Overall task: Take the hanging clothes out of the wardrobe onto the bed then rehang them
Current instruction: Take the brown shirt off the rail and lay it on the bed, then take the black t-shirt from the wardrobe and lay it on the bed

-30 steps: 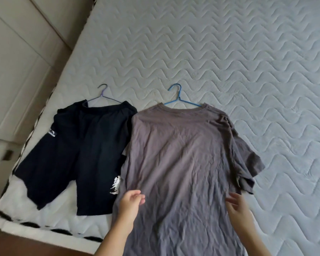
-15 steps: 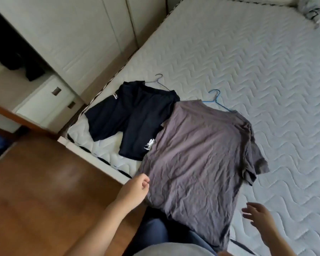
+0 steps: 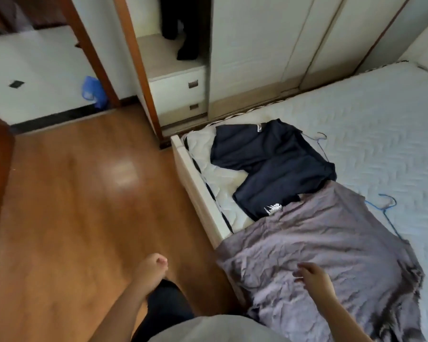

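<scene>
Clothes first: grey t-shirt (image 3: 331, 262) lies flat at lower right of the frame on the bed (image 3: 386, 134), soft crinkled cotton, hem draped over the bed edge, thin blue wire hanger (image 3: 387, 213) poking from its neck. My right hand (image 3: 314, 277) is over its lower part, fingers loosely spread, holding nothing; touching the cloth or just above it, cannot tell. My left hand (image 3: 152, 266) is curled in a loose fist over the glossy wooden floor (image 3: 72, 193), empty. Risk, my guess: overhanging hem could drag the shirt off the edge, or it slips off the slick hanger when lifted. Further up, navy shorts (image 3: 272, 166) on a thin wire hanger (image 3: 320, 141), partly tucked under the shirt, could snag together. Top centre, open wardrobe (image 3: 178, 60), dark clothes (image 3: 183, 25) hanging inside.
</scene>
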`<state>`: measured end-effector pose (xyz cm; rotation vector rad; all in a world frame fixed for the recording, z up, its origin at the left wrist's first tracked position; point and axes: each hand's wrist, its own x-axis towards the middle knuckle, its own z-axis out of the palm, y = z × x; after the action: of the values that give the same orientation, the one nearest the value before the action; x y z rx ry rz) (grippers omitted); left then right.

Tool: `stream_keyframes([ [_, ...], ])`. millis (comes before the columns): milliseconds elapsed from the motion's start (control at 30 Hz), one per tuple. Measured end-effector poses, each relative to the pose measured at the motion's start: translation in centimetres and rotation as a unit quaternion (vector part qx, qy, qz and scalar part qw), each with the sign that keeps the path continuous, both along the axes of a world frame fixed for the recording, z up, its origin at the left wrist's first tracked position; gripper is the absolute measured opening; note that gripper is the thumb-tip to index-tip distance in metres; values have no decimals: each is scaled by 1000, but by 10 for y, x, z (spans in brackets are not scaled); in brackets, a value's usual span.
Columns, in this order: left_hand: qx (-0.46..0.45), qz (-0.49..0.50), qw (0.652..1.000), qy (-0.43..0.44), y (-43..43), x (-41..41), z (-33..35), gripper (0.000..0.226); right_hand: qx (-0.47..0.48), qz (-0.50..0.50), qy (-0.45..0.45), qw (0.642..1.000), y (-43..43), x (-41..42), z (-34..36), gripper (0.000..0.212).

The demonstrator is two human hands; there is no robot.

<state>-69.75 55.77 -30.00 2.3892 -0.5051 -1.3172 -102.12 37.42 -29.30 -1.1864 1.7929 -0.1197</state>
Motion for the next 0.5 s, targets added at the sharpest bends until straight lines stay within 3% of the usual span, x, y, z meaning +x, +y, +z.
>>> stream_keyframes([
  [167,-7,105,994,19,46,104,-6,14,18,85,-5,996,3,139,-19,22],
  [300,-35,179,983,-13,66,200,5,17,48,149,-45,987,7,276,-19,21],
  [500,-100,195,974,-59,15,304,33,10,-7,288,-143,947,-14,450,29,18],
])
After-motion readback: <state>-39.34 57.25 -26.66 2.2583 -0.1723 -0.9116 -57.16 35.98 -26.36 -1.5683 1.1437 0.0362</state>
